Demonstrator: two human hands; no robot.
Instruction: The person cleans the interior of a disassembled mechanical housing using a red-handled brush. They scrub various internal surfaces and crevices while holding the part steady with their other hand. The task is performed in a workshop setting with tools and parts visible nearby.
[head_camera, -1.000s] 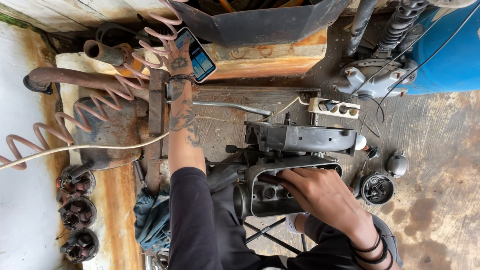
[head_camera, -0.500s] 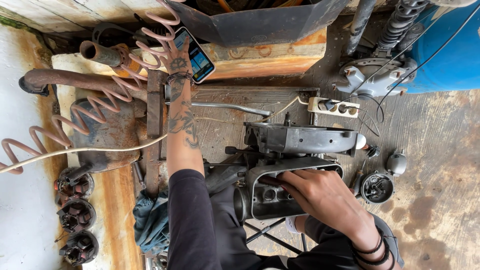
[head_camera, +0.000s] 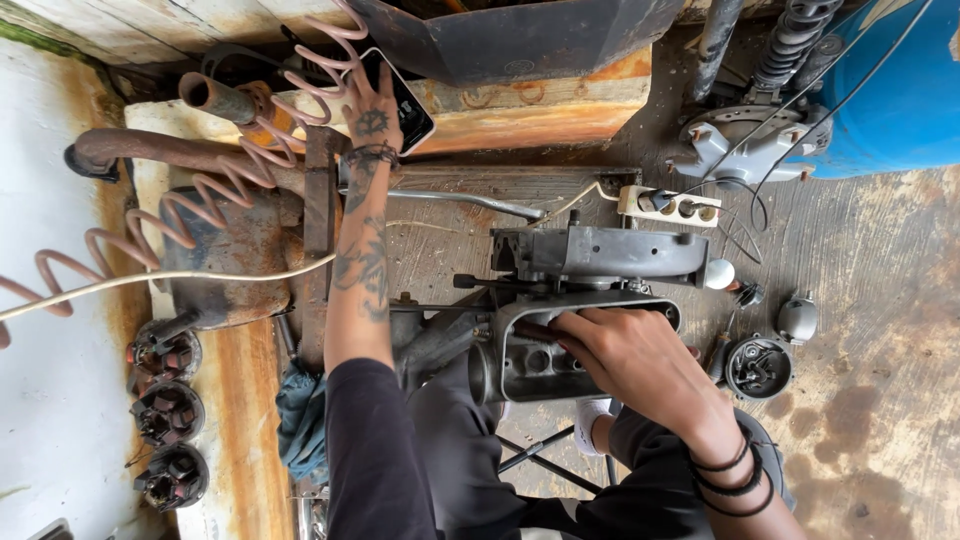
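Both fingers (head_camera: 585, 335) rest inside engine casing (head_camera: 530, 365)

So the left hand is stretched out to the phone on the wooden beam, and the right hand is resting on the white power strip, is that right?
Not quite. The head view shows the right hand resting on the open grey metal engine casing, fingers over its rim; the white power strip lies apart, beyond it. The rest holds: the left hand is stretched out to the phone on the wooden beam.

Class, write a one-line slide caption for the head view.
Left hand reaches a phone while right hand steadies a grey engine casing.
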